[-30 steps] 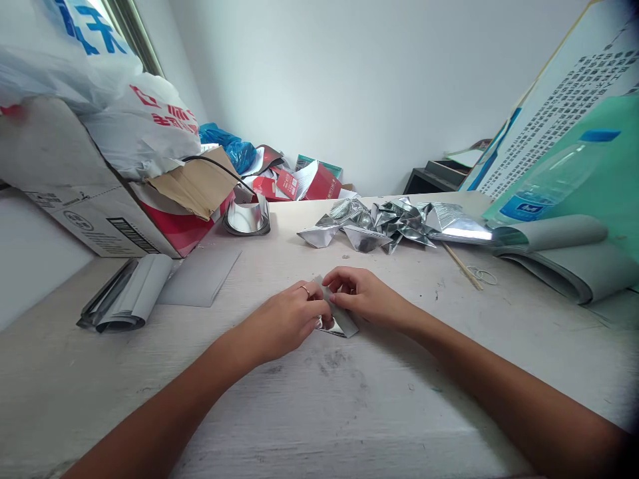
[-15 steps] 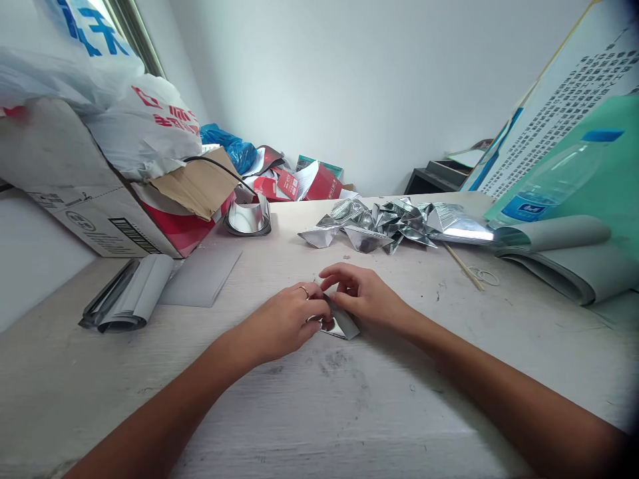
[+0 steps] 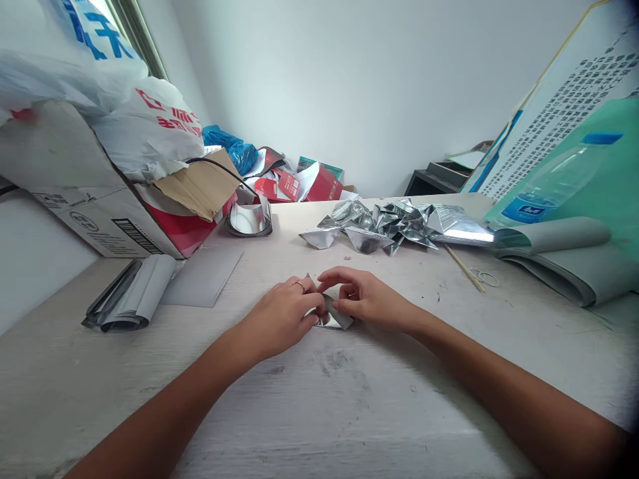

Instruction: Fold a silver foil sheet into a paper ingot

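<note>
A small folded silver sheet (image 3: 340,318) lies on the pale table in front of me, its shiny side partly showing between my hands. My left hand (image 3: 284,313), with a ring on one finger, presses its bent fingers on the sheet's left part. From the right, my right hand (image 3: 369,298) holds the sheet's upper right edge between thumb and curled fingers. The fingers cover much of the sheet. Behind them sits a pile of folded silver foil pieces (image 3: 367,239).
At left are a rolled grey stack (image 3: 142,293), a flat grey sheet (image 3: 202,279) and a cardboard box (image 3: 100,219) under plastic bags (image 3: 150,133). To the right are a wooden stick (image 3: 464,267), rolled grey sheets (image 3: 574,266) and a plastic bottle (image 3: 559,176).
The folded sheet has shifted slightly left and away from me, and its shiny face shows differently. My left hand has moved a little left; my right fingers have shifted slightly.
</note>
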`<state>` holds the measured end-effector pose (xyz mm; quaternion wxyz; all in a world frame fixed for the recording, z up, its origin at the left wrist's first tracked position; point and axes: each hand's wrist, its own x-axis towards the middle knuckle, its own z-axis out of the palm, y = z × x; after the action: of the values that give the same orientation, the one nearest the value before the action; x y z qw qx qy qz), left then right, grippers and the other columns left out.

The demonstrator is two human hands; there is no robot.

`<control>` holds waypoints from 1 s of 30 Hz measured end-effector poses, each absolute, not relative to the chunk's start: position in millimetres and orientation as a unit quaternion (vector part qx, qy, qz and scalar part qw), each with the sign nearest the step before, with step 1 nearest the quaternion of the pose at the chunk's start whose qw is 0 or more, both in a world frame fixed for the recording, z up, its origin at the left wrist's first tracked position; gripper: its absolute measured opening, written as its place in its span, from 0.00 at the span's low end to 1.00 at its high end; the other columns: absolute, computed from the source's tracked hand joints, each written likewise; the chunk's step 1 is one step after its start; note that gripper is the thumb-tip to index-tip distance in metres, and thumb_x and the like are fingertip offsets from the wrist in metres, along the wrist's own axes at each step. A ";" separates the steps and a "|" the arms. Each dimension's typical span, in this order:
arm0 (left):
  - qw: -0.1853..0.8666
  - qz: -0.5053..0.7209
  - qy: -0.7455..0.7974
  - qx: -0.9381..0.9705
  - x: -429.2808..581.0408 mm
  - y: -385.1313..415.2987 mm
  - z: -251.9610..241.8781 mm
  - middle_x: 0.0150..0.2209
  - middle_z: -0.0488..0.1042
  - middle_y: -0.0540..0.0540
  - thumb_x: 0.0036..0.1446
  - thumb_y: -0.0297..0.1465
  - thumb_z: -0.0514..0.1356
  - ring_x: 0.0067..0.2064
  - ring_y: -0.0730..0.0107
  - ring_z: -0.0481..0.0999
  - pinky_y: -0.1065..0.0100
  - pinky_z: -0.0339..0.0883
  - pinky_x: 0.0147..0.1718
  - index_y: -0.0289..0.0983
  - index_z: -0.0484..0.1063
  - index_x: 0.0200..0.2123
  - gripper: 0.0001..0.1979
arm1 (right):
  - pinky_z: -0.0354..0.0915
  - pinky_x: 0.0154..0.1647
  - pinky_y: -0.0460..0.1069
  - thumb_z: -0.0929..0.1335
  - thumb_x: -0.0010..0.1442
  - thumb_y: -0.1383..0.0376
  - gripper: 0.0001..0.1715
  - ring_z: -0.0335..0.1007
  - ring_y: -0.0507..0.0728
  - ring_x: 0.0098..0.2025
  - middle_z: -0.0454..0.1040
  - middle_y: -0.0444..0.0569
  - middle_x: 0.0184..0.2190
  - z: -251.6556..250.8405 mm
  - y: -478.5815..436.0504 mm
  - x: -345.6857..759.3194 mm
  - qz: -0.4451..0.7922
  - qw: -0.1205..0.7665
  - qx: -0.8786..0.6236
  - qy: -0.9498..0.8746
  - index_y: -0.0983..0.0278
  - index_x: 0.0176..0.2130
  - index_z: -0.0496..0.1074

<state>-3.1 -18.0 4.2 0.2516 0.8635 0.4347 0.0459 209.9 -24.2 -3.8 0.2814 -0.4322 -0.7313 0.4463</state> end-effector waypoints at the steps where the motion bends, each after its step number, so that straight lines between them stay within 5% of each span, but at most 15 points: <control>1: 0.250 0.050 0.441 0.860 -3.4 -17.4 4.1 0.52 0.68 0.54 0.60 0.45 0.46 0.54 0.88 0.63 0.77 0.62 0.55 0.50 0.75 0.43 0.20 | 0.62 0.25 0.45 0.66 0.54 0.72 0.26 0.65 0.47 0.27 0.73 0.51 0.53 -4.3 -24.6 209.8 0.445 0.280 -0.432 -0.733 0.64 0.54 0.69; 16: 0.226 0.060 0.496 0.836 2.0 -15.1 4.5 0.49 0.68 0.52 0.57 0.44 0.53 0.45 0.90 0.59 0.80 0.58 0.48 0.43 0.71 0.46 0.18 | 0.62 0.39 0.49 0.66 0.56 0.74 0.22 0.67 0.52 0.35 0.76 0.49 0.44 -16.0 -29.8 201.7 0.245 0.256 -0.453 -0.818 0.64 0.51 0.71; 20: 0.196 0.099 0.514 0.829 1.8 -16.4 2.3 0.60 0.58 0.52 0.54 0.43 0.57 0.41 0.95 0.60 0.80 0.65 0.47 0.45 0.65 0.53 0.23 | 0.63 0.42 0.50 0.67 0.56 0.73 0.24 0.69 0.55 0.39 0.75 0.50 0.46 -20.2 -29.8 200.3 0.221 0.247 -0.470 -0.818 0.64 0.53 0.70; 23: 0.179 0.095 0.497 0.844 0.8 -15.0 -0.1 0.67 0.49 0.54 0.54 0.42 0.56 0.46 0.93 0.62 0.74 0.68 0.55 0.49 0.62 0.56 0.25 | 0.63 0.44 0.51 0.66 0.57 0.74 0.19 0.70 0.57 0.43 0.75 0.51 0.45 -22.7 -30.9 198.3 0.197 0.255 -0.450 -0.833 0.65 0.49 0.70; 27: 0.192 0.062 0.487 0.850 0.0 -10.2 -2.5 0.61 0.60 0.55 0.55 0.47 0.53 0.55 0.83 0.61 0.65 0.66 0.63 0.48 0.67 0.51 0.22 | 0.62 0.43 0.49 0.64 0.58 0.77 0.20 0.70 0.55 0.43 0.74 0.48 0.43 -25.3 -33.6 196.2 0.168 0.269 -0.416 -0.852 0.63 0.48 0.69; 30: 0.200 0.070 0.481 0.851 0.0 -8.2 -2.8 0.55 0.65 0.52 0.55 0.47 0.53 0.52 0.85 0.61 0.71 0.65 0.59 0.45 0.69 0.49 0.22 | 0.61 0.40 0.48 0.63 0.59 0.76 0.19 0.69 0.54 0.42 0.74 0.48 0.43 -25.6 -34.7 195.7 0.153 0.257 -0.416 -0.859 0.63 0.48 0.70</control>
<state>0.0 -8.2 -2.8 0.2001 0.8509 0.4806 0.0698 195.7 -34.7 -25.6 0.2571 -0.4163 -0.8586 0.1531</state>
